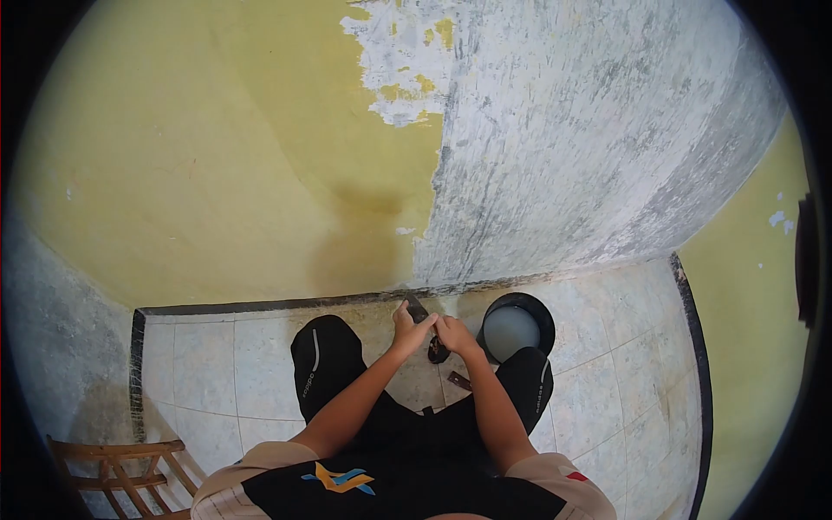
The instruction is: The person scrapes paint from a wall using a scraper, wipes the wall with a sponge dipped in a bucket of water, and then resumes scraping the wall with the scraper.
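Note:
Both my hands meet in front of my bent knees, low over the floor near the base of the wall. My left hand (411, 331) is closed around a scraper (417, 306), whose dark flat blade sticks out past the fingers toward the wall. Close against it, my right hand (453, 334) is closed on the same tool, its fingers partly hidden. Below the hands shows a black piece (438, 350); whether it is the scraper's handle or a separate thing, I cannot tell. A small brown flat piece (459, 380) lies on the floor by my right knee.
A black bucket (544, 317) of cloudy liquid stands beside my right knee. Ahead rises a wall with yellow paint (260, 173) at left and a scraped grey-white area (589, 130) at right. A wooden chair or stool (121, 452) is at lower left, on pale floor tiles (204, 364).

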### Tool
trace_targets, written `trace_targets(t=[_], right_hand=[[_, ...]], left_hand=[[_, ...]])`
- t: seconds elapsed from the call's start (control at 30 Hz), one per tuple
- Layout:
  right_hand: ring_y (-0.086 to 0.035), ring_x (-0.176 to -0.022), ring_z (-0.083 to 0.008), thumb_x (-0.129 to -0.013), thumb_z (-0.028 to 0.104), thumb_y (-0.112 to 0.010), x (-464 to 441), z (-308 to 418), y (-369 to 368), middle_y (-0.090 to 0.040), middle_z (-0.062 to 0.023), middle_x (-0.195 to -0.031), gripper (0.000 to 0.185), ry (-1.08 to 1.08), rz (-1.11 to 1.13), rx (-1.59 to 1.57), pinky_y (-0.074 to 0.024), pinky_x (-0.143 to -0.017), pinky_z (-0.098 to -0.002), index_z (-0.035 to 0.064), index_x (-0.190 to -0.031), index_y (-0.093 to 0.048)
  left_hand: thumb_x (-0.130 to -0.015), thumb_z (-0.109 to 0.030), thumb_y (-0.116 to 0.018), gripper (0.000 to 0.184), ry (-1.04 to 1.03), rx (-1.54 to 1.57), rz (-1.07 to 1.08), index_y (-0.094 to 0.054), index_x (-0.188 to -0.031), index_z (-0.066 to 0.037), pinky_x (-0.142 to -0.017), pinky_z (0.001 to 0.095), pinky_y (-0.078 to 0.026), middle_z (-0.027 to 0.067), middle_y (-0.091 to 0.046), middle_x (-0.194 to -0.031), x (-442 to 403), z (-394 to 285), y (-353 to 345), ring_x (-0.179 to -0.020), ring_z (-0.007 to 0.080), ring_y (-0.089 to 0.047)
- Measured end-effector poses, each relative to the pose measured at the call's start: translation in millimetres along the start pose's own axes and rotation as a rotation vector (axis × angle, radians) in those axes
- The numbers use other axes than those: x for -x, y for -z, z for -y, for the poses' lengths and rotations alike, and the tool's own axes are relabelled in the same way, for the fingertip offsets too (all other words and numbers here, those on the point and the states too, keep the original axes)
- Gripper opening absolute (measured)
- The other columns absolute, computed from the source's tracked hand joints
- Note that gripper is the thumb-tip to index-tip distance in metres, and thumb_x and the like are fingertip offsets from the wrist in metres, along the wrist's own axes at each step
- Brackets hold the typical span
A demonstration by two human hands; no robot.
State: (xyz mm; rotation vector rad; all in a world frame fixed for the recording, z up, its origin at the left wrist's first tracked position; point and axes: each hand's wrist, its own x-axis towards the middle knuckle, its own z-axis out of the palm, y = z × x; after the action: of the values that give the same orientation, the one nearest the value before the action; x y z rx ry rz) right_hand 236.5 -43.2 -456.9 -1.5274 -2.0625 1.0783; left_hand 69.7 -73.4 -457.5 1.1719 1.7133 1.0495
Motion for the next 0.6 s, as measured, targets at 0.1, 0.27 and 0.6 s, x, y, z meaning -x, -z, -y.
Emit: trace_targets(t=[0.1,0.27,0.6], right_hand=[[-0.064,-0.094,-0.0565,-0.102,0.043,-0.054,1,18,4,-0.067,-0.0361,-0.094,0.055,-0.045,-0.002,-0.053,-0.0501,-0.081,-0.0574,-0.0095,-0.096,-0.066],[-0.066,-0.087,-0.0536,-0.102,0.048,-0.057,3,30,9,-0.067,-0.0347,-0.088,0.059,0.000,-0.084,-0.036,-0.0508,-0.078,-0.0551,-0.0105,-0.095,-0.066],[-0.052,-0.049,-0.0099,-0.108,0.041,-0.058,38,89,42,-0.060,-0.0073,-0.067,0.042,0.073,-0.141,-0.547,-0.0391,-0.048,-0.0284,0.0007,-0.106,-0.068]], left_hand=[[-0.084,-0.049,-0.084,0.107,-0.009,0.016,-0.015,-0.029,-0.155,0.011,-0.122,0.0492,-0.029,0.0336,-0.030,-0.156,0,-2,2,-0.148,0.0439,-0.032],[-0.086,-0.048,-0.083,0.106,-0.031,0.061,-0.076,-0.026,-0.157,0.007,-0.119,0.0495,-0.033,0.0290,-0.026,-0.157,3,-19,14,-0.143,0.0428,-0.037],[-0.096,-0.037,-0.076,0.069,0.119,0.639,0.006,-0.050,-0.144,0.005,-0.104,0.0360,-0.046,0.0162,-0.058,-0.132,13,-76,50,-0.114,0.0244,-0.058]])
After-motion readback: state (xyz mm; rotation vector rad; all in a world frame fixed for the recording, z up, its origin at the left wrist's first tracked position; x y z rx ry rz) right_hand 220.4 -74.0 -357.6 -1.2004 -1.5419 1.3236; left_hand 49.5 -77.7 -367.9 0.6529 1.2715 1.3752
